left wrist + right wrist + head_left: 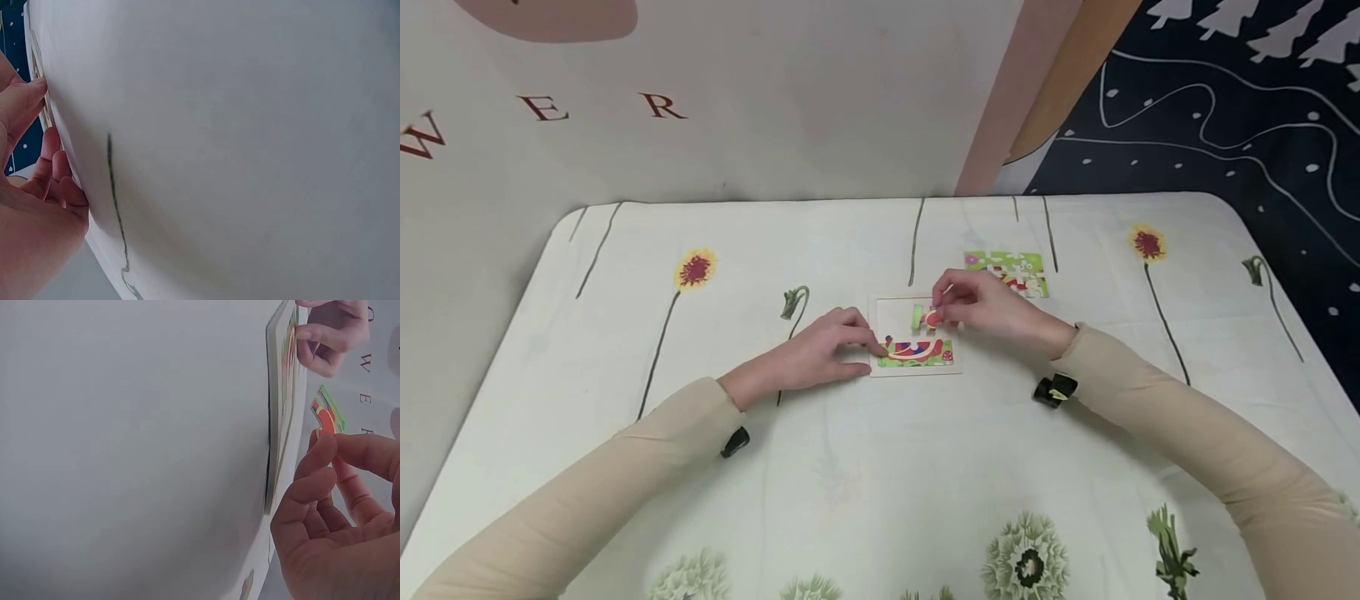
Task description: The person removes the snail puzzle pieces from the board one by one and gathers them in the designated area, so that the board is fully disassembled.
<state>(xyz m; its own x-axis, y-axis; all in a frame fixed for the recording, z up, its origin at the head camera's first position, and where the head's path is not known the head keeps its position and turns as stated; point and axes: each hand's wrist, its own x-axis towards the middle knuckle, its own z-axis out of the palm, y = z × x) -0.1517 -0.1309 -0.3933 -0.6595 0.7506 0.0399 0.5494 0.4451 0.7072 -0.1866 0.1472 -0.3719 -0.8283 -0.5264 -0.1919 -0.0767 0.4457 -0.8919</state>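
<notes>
My right hand pinches a small red and green puzzle piece between thumb and fingertips. In the head view that hand is over the upper right of a puzzle board, a shallow pale frame. Along the board's lower part lie joined puzzle pieces with a red, curved picture on green. The left hand rests at the board's left edge, its index fingertip touching the joined pieces near their left end. Its fingers are fairly straight, and the thumb lies by the board's lower left corner.
Behind the right hand lies a group of green puzzle pieces with white gaps, partly covered by the hand. A white tablecloth printed with flowers covers the table. A pale wall stands at the back, and a dark patterned cloth at the right.
</notes>
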